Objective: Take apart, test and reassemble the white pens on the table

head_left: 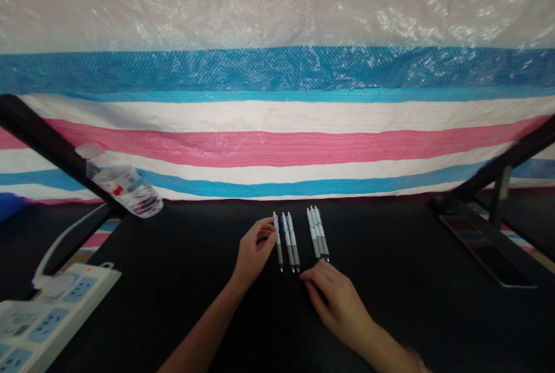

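On the black tabletop, slim white pens with grey grips lie in two groups, tips toward me. My left hand (pixel 255 246) pinches the upper part of the leftmost pen (pixel 278 246) between thumb and fingers. Just right of it, two pens (pixel 291 243) lie side by side. Farther right is a cluster of three pens (pixel 318 234), close together. My right hand (pixel 336 301) rests just below that cluster's tips, fingers curled and the thumb drawn near the index fingertip. Nothing shows between them.
A white power strip (pixel 65 309) with a lit red light and a plugged-in cable lies at the left. A clear plastic bottle (pixel 125 185) leans by a black bar. A phone (pixel 485 251) lies at the right. Striped sheeting (pixel 277 147) hangs behind the table.
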Motion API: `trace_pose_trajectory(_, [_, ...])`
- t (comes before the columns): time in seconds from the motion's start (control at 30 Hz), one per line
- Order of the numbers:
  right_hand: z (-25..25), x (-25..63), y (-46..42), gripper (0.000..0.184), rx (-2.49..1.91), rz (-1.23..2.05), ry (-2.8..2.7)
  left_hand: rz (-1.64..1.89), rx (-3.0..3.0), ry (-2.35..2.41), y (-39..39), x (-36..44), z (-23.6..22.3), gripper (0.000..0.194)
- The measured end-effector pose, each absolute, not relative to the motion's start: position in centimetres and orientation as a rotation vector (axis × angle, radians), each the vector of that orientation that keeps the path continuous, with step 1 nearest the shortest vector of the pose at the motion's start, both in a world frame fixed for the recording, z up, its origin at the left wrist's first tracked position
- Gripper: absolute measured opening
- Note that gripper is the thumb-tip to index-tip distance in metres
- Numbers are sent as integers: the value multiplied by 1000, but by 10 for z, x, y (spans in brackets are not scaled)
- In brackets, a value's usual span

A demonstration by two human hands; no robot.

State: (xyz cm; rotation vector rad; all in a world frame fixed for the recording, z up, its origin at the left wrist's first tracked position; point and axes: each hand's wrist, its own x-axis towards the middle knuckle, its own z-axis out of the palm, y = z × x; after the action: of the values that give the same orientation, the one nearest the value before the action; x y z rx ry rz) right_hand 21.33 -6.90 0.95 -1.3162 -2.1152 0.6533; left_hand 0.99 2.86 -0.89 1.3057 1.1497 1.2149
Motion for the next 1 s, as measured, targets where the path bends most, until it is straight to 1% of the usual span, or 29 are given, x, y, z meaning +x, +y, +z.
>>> trace_pose_trajectory(0.13, [1, 227, -58, 41, -1284, 231, -2266, 1199, 1334, 1152, 27, 10, -6, 26])
trace_pose_trajectory(0.2, [-5, 232, -54, 46, -1309, 63, -2328, 1185, 1355, 1145, 25, 11, -5, 24])
trace_pose_trajectory(0.27, [-11, 234, -51, 47, -1347, -60, -2371, 1163, 1378, 1130, 24, 12, -3, 23])
trace_pose_trajectory(0.37, [-16, 234, -49, 39, -1362, -173, -2408, 1117, 1432, 1096, 21, 14, -2, 22])
trace_pose_trajectory(0.5, [-16, 234, -48, 30, -1348, -240, -2429, 1079, 1530, 1046, 19, 16, -5, 23])
trace_pose_trajectory(0.63, [-14, 235, -46, 25, -1354, -270, -2431, 1084, 1564, 1021, 19, 17, -7, 24])
trace_pose_trajectory(0.87, [1, 231, -46, 14, -1204, -227, -2478, 1121, 1558, 1038, 20, 14, -3, 22])
trace_pose_trajectory(1.0, [12, 231, -49, 20, -1079, -181, -2449, 1118, 1453, 1041, 22, 11, 0, 21])
